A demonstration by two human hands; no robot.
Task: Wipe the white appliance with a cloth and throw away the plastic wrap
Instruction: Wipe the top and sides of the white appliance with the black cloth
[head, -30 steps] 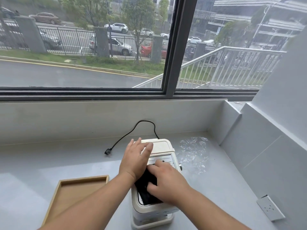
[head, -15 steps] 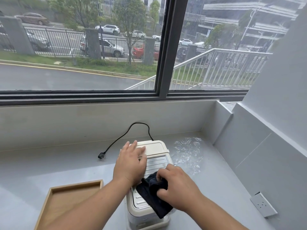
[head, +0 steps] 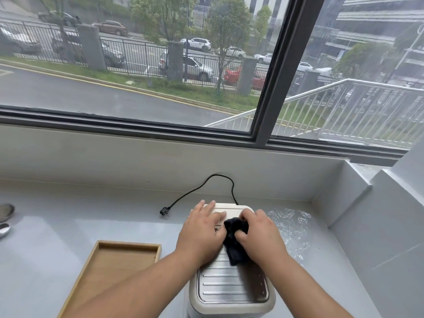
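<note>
The white appliance [head: 229,294] stands on the grey counter in front of me, its ribbed metal top facing up. My left hand [head: 204,232] lies flat on the far left part of its top, fingers spread. My right hand [head: 261,235] grips a dark cloth [head: 235,244] and presses it on the top near the far end. The clear plastic wrap [head: 291,228] lies crumpled on the counter just right of the appliance, untouched.
A shallow wooden tray [head: 114,271] sits left of the appliance. The black power cord and plug [head: 165,211] trail behind it toward the window wall. Metal items [head: 4,216] show at the far left edge. A grey wall closes the right side.
My right hand has pushed the cloth from the near part of the appliance top toward its far end. The left hand stays on the top. The view has shifted closer.
</note>
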